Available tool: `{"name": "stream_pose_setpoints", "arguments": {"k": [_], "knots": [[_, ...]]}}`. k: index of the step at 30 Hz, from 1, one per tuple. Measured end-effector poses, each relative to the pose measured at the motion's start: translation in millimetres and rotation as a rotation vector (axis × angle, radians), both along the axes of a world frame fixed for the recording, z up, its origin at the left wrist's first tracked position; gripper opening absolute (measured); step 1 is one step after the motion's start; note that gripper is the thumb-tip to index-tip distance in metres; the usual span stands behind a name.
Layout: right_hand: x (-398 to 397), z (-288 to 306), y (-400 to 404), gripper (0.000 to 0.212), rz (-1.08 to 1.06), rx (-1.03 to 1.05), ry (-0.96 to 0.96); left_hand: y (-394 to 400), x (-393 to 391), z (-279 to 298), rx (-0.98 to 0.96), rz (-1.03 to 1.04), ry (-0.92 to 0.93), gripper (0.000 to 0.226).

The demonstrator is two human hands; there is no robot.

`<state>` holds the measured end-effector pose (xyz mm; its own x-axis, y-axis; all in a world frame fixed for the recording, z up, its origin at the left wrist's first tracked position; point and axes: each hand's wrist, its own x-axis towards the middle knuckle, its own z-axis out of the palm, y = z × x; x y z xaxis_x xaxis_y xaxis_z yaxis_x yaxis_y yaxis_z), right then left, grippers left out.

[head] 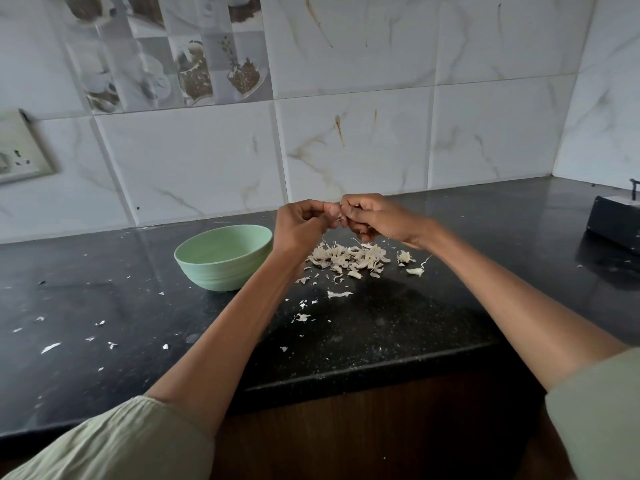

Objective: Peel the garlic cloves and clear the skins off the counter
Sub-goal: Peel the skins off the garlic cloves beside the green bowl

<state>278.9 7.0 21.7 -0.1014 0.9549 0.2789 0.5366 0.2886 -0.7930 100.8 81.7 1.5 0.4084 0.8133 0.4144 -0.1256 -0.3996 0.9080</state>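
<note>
Black speckled desk (398, 327) against white marble-look wall tiles (346, 133), socket plate (20, 150) at left. Left hand (299, 226) and right hand (374, 218) meet above the desk, fingers curled, both pinching a small garlic clove (335, 212) between them; clove mostly hidden by fingers. Pile of garlic skins (349, 258) lies on desk right below the hands, loose flakes scattered toward the near edge and to the left. Pale green bowl (221, 261) sits just left of the pile, beside left wrist. Dark box (613, 220) at far right. Green sleeves (121, 441) at bottom.
</note>
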Motion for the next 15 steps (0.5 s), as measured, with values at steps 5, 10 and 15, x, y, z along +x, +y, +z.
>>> {"name": "stream_pose_setpoints", "arguments": {"k": [5, 10, 15], "knots": [[-5.6, 2.2, -3.7, 0.024, 0.035, 0.013, -0.002, 2.8, 1.6, 0.2, -0.074, -0.013, -0.024, 0.010], [-2.9, 0.9, 0.5, 0.027, 0.050, -0.009, 0.069, 6.5, 7.4, -3.0, -0.069, -0.003, -0.041, 0.026], [2.8, -1.0, 4.3, 0.028, 0.016, -0.023, 0.106, -0.5, 5.5, -2.9, 0.146, 0.058, 0.093, 0.030]]}}
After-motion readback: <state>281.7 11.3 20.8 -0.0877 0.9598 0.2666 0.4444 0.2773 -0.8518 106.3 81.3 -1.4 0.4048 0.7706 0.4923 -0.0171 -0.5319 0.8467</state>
